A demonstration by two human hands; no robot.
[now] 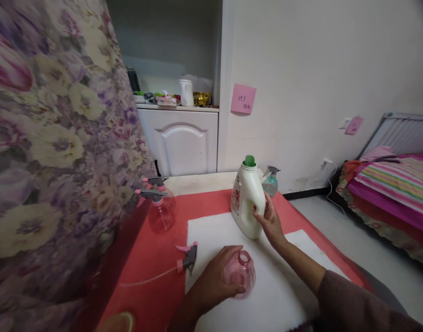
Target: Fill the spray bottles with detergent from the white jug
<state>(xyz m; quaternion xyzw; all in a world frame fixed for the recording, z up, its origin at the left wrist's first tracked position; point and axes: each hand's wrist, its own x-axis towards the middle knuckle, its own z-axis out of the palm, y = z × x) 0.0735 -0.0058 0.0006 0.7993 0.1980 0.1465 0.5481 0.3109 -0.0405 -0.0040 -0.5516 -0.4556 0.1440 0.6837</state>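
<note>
My left hand (220, 276) is wrapped round a clear pink spray bottle body (244, 274), its neck uncapped and pointing up, over the white cloth (206, 235). With its fingers on the handle, my right hand (271, 221) grips a large white detergent jug (247, 198). The jug's neck has no cap on it, and a green spout (249, 160) shows in its mouth. To the left lies a loose grey-and-pink spray trigger (188, 258) with a long thin tube (149, 279) trailing over the red tablecloth (200, 205).
Pink spray bottles (162, 216) with triggers stand at the left of the table. A teal spray bottle (271, 184) is behind the jug. A floral curtain (62, 152) hangs along the left; a bed (398, 184) is far right. A round-rimmed object (128, 320) sits at the bottom edge.
</note>
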